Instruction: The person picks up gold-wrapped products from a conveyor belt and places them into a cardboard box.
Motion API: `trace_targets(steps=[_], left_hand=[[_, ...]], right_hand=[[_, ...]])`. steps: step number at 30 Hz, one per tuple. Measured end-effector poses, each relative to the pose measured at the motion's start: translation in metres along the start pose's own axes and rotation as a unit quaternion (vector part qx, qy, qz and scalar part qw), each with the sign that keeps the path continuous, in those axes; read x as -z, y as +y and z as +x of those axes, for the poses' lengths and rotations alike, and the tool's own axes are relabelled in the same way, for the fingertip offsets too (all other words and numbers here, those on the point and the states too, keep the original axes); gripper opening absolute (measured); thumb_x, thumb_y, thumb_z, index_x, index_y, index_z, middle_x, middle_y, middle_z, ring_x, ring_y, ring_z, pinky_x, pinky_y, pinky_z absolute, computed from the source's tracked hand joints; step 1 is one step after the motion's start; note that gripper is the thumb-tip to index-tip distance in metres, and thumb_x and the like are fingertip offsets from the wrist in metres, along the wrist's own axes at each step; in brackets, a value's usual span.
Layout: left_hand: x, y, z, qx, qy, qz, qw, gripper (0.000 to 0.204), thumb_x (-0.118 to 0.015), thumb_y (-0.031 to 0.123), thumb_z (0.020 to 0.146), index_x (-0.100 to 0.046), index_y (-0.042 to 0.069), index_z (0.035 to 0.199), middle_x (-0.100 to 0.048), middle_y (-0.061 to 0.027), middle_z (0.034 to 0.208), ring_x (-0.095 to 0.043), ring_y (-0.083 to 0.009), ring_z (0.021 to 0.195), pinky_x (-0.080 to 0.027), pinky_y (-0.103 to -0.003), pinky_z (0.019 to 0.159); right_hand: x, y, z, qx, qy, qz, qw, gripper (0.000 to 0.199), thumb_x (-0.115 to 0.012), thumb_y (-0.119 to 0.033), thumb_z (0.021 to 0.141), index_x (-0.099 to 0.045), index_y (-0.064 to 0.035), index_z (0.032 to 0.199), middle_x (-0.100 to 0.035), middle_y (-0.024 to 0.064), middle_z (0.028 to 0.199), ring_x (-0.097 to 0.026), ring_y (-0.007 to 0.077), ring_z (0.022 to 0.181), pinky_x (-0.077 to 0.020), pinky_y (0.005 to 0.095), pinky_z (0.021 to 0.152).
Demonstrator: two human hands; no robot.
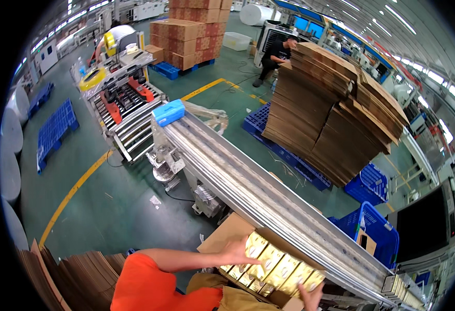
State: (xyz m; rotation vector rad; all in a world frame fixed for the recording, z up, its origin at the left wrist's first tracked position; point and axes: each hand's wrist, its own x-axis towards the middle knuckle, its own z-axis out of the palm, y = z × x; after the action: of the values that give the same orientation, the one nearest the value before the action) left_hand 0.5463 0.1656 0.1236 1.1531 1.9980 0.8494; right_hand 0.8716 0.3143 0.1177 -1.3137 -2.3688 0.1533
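Note:
A row of shiny gold packs (282, 267) is squeezed between my two hands above an open cardboard box (228, 231). My left hand (236, 252) grips the row's left end, with the thumb lying over the packs. At the opposite end my right hand (311, 297) presses in from the side, fingers on the last pack. More gold packs (244, 279) show beneath and nearer to me, inside the box. The box stands against the near side of a long metal conveyor (269, 207), and its bottom is hidden.
Gold packs (401, 290) line the conveyor's right end. Beyond it stand a blue basket (370, 228), a dark monitor (424, 223) and stacked flat cardboard (320, 114). A blue pack (168, 112) rests at the far end, near a roller machine (129, 122). A person (276, 57) sits behind the cardboard.

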Motion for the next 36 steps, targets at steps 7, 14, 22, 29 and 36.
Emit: trace_targets(steps=[7,14,22,29,36], left_hand=[[-0.154,-0.109,0.046,0.014,-0.336,0.345,0.876,0.054,-0.069,0.028,0.076,-0.057,-0.005,0.118,-0.061,-0.0202,0.114,-0.062,-0.0282,0.102,-0.051,-0.041,0.081],[-0.170,-0.119,0.046,-0.090,-0.253,0.482,0.834,0.027,-0.070,0.016,0.070,-0.071,0.008,0.095,-0.069,-0.0074,0.103,-0.065,-0.0200,0.096,-0.053,-0.036,0.075],[-0.154,-0.136,0.045,-0.191,-0.384,0.315,0.846,0.049,-0.066,0.031,0.078,-0.053,0.003,0.116,-0.062,-0.0178,0.103,-0.060,-0.0332,0.099,-0.051,-0.044,0.078],[-0.176,-0.150,0.051,-0.174,-0.358,0.306,0.865,0.047,-0.062,0.019,0.077,-0.051,0.005,0.121,-0.063,-0.0183,0.103,-0.061,-0.0335,0.096,-0.051,-0.043,0.079],[-0.111,-0.109,0.039,-0.270,-0.215,0.246,0.906,0.022,-0.059,0.016,0.078,-0.064,0.003,0.095,-0.064,-0.0162,0.098,-0.062,-0.0330,0.093,-0.052,-0.043,0.075]], right_hand=[[-0.172,0.090,-0.056,-0.137,-0.636,-0.141,0.746,0.079,-0.050,-0.076,0.075,-0.067,0.0010,0.066,-0.064,0.0127,0.060,-0.067,0.0238,0.075,-0.0526,0.0365,0.068],[-0.186,0.110,-0.041,0.036,-0.664,-0.165,0.728,0.077,-0.041,-0.073,0.082,-0.066,-0.0012,0.066,-0.068,0.0132,0.070,-0.067,0.0244,0.080,-0.0533,0.0361,0.066],[-0.158,0.024,-0.031,-0.076,-0.714,0.149,0.679,0.067,-0.063,-0.059,0.077,-0.057,-0.0046,0.116,-0.062,0.0175,0.107,-0.060,0.0308,0.098,-0.0505,0.0450,0.076],[-0.203,0.028,-0.010,0.052,-0.665,-0.042,0.744,0.074,-0.068,-0.052,0.075,-0.046,-0.0031,0.126,-0.056,0.0209,0.117,-0.054,0.0345,0.107,-0.0445,0.0454,0.087],[-0.221,0.017,0.006,0.090,-0.639,-0.067,0.761,0.085,-0.073,-0.044,0.073,-0.034,-0.0016,0.137,-0.050,0.0243,0.127,-0.048,0.0381,0.117,-0.0386,0.0458,0.098]])
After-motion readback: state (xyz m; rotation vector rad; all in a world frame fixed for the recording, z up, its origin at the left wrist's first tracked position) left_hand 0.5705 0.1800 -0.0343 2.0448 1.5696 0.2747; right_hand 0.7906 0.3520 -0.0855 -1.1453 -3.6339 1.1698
